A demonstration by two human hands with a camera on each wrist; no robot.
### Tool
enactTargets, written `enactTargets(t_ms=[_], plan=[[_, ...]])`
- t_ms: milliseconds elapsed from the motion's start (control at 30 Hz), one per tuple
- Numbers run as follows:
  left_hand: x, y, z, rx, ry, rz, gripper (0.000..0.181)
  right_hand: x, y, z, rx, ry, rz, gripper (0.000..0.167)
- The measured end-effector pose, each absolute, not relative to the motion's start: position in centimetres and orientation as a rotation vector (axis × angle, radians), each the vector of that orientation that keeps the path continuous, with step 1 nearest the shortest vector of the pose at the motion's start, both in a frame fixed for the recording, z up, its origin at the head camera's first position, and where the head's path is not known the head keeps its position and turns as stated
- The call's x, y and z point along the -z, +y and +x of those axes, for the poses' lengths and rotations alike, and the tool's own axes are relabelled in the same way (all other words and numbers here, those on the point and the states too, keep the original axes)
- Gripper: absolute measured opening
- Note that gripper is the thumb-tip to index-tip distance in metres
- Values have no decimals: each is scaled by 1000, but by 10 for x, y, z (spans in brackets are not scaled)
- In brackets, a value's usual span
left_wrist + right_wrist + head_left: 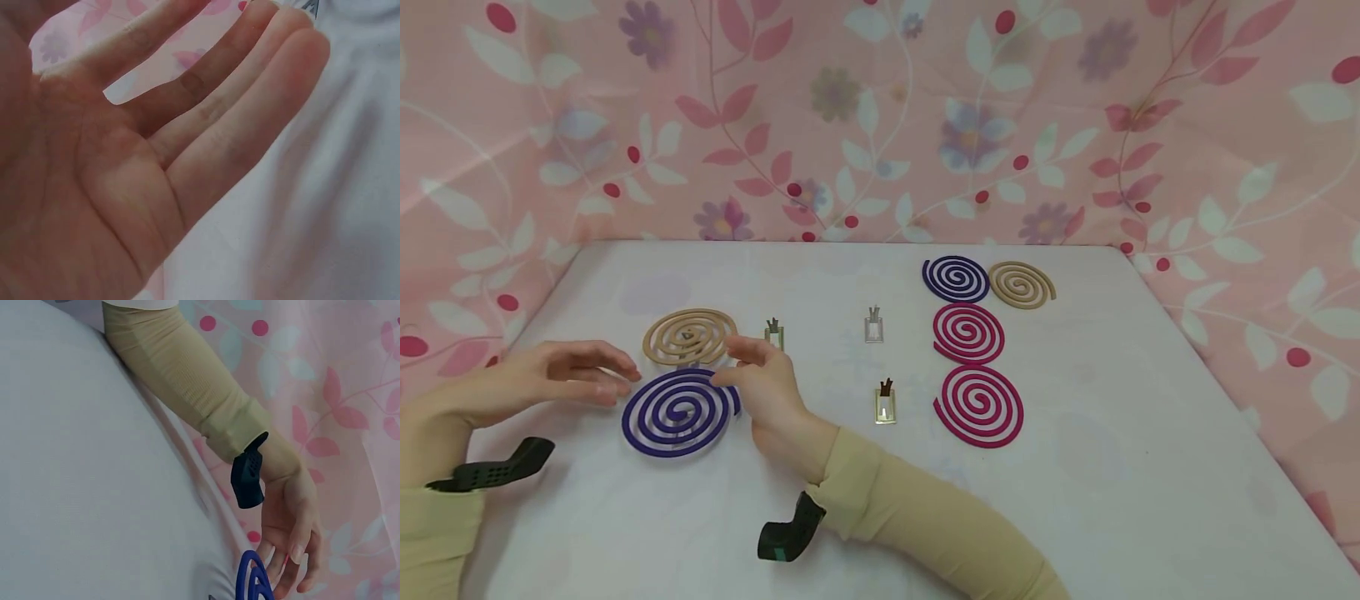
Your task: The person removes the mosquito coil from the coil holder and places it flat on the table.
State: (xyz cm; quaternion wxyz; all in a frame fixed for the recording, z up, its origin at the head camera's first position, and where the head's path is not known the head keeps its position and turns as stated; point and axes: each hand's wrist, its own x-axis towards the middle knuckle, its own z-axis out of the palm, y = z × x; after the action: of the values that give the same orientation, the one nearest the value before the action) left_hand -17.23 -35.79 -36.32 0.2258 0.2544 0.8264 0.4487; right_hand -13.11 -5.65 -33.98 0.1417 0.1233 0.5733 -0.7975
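In the head view, my left hand (561,375) hovers left of two spiral coils, its fingers extended and slightly bent, holding nothing. The purple coil (681,412) lies just in front of the tan coil (691,336), with small metal pieces partly visible beneath both. My right hand (782,400) is at their right side, thumb and index apart near the coils' edges; no grip shows. The left wrist view shows the bare palm and long fingers of my left hand (169,131). In the right wrist view, my left hand (290,519) appears beyond the purple coil (253,578).
Small metal stands are at the centre back (874,325), the centre (885,406) and just beyond my right hand (774,331). To the right lie another purple coil (956,278), another tan coil (1021,285) and two magenta coils (968,333). Floral cloth hangs behind the white table.
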Motion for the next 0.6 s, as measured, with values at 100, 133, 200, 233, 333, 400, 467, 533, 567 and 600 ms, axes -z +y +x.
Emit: enactTargets(t_ms=[100, 133, 200, 233, 333, 400, 467, 533, 567, 600], plan=[[364, -357, -173, -1196, 2271, 669, 34, 345, -60, -129, 2270, 1670, 396, 48], [365, -356, -173, -1189, 2264, 666, 35, 347, -61, -129, 2257, 1682, 402, 48], [367, -355, -173, -1180, 2247, 665, 36, 350, -63, -127, 2239, 1701, 417, 49], [367, -354, -173, -1181, 2237, 665, 37, 351, -64, -127, 2232, 1707, 422, 49], [371, -353, -174, -1187, 2220, 680, 37, 355, -66, -125, 2212, 1725, 435, 49], [372, -352, -175, -1187, 2214, 670, 36, 357, -67, -123, 2214, 1720, 446, 50], [374, -351, -175, -1191, 2204, 662, 36, 357, -68, -122, 2212, 1714, 455, 50], [374, -350, -175, -1201, 2186, 650, 35, 357, -68, -121, 2206, 1711, 463, 49], [375, -350, -176, -1204, 2178, 650, 35, 357, -68, -120, 2207, 1706, 469, 49], [375, -350, -176, -1210, 2170, 648, 34, 357, -69, -120, 2204, 1705, 477, 49]])
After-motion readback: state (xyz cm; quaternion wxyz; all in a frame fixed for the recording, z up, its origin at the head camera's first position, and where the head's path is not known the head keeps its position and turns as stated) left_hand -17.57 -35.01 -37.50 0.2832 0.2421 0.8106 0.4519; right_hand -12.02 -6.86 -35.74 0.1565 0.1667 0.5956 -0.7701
